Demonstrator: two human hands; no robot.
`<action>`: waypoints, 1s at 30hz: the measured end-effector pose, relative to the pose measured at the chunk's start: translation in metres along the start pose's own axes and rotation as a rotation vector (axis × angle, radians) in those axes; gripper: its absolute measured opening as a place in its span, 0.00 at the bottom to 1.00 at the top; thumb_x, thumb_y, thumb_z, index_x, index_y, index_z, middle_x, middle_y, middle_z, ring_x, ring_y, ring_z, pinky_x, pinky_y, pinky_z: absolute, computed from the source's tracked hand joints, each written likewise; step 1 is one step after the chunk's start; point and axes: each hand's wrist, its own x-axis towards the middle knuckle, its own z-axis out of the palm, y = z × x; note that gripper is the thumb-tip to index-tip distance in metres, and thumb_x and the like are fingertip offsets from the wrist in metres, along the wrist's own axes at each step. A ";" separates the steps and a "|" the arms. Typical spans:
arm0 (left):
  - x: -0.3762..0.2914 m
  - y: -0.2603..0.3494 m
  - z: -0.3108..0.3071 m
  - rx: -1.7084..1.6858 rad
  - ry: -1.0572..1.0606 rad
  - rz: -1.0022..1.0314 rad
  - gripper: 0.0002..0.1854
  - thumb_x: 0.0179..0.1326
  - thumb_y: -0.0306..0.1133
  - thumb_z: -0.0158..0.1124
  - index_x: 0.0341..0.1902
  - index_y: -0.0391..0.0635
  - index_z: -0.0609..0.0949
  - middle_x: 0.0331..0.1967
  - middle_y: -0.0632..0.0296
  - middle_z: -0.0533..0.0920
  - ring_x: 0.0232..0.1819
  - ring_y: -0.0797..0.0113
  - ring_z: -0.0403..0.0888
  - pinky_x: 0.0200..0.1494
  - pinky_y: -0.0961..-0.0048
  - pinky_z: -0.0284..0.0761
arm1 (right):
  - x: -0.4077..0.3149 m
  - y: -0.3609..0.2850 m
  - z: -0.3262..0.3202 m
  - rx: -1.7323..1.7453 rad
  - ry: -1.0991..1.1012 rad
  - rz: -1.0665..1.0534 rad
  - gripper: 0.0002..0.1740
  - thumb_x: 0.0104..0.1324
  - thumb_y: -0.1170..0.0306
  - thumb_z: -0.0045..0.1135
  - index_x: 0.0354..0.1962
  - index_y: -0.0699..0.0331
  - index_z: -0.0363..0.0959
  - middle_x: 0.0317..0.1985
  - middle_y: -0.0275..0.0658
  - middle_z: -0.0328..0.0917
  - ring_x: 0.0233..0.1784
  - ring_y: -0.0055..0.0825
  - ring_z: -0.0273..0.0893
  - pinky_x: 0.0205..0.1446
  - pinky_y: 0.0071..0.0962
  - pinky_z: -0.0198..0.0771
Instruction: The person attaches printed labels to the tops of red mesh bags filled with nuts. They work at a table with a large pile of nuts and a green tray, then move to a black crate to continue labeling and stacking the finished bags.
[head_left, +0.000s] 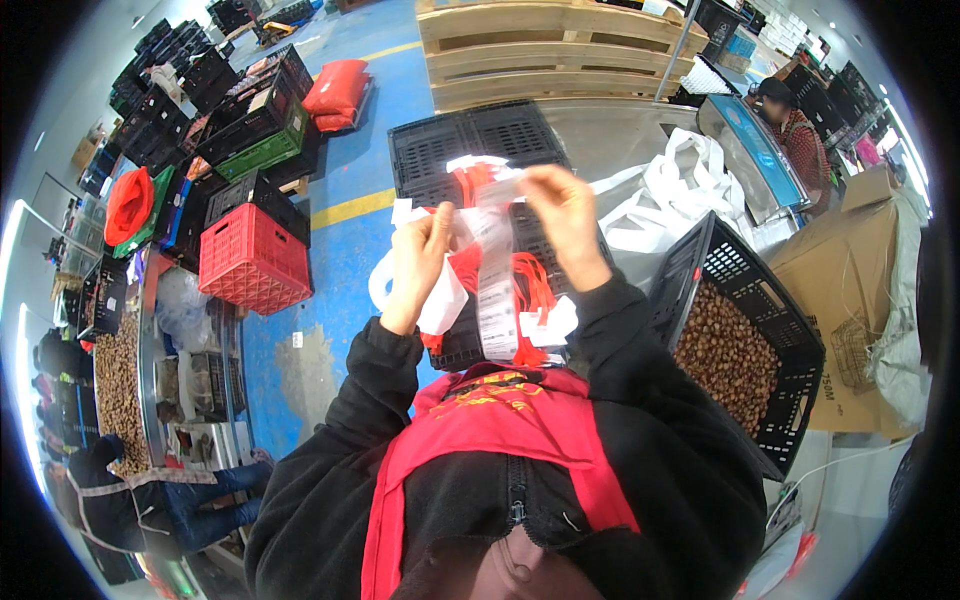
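Note:
A long strip of printed labels (496, 319) hangs between my hands and runs down toward my apron. My left hand (420, 259) grips the strip near its upper part, thumb up. My right hand (562, 217), somewhat blurred, pinches the strip's upper end. Beside my left hand is a white roll (381, 279), partly hidden by the hand. Red net bags (534, 281) with white tags (547, 322) lie below and between my hands. They rest on black plastic crates (465, 139) in front of me.
At my right stands a black crate (799, 352) of brown nuts (724, 352), possibly chestnuts, beside a cardboard box (840, 262). White strapping (675, 195) lies on a metal table (600, 124). A wooden pallet (555, 56) stands beyond; a red crate (255, 259) is left. Other people work both sides.

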 end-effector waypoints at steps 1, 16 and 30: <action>0.005 -0.005 -0.008 0.078 -0.014 -0.055 0.28 0.78 0.50 0.55 0.36 0.33 0.85 0.20 0.67 0.79 0.24 0.79 0.73 0.29 0.75 0.69 | 0.008 0.000 -0.009 0.196 0.060 -0.006 0.06 0.67 0.76 0.68 0.40 0.70 0.84 0.33 0.31 0.85 0.39 0.14 0.79 0.43 0.19 0.75; 0.002 0.063 -0.027 -0.069 0.203 0.425 0.14 0.65 0.17 0.65 0.53 0.39 0.80 0.42 0.58 0.84 0.38 0.75 0.82 0.43 0.76 0.76 | 0.096 0.236 -0.057 -0.917 -0.092 0.448 0.24 0.57 0.50 0.74 0.43 0.58 0.84 0.45 0.47 0.87 0.55 0.45 0.83 0.58 0.44 0.77; -0.013 0.072 -0.028 -0.295 -0.111 0.105 0.26 0.63 0.20 0.66 0.65 0.41 0.74 0.57 0.62 0.78 0.53 0.76 0.78 0.49 0.75 0.80 | 0.083 0.234 -0.038 -1.006 -0.093 0.439 0.21 0.54 0.60 0.78 0.43 0.55 0.81 0.52 0.46 0.79 0.58 0.49 0.79 0.59 0.46 0.75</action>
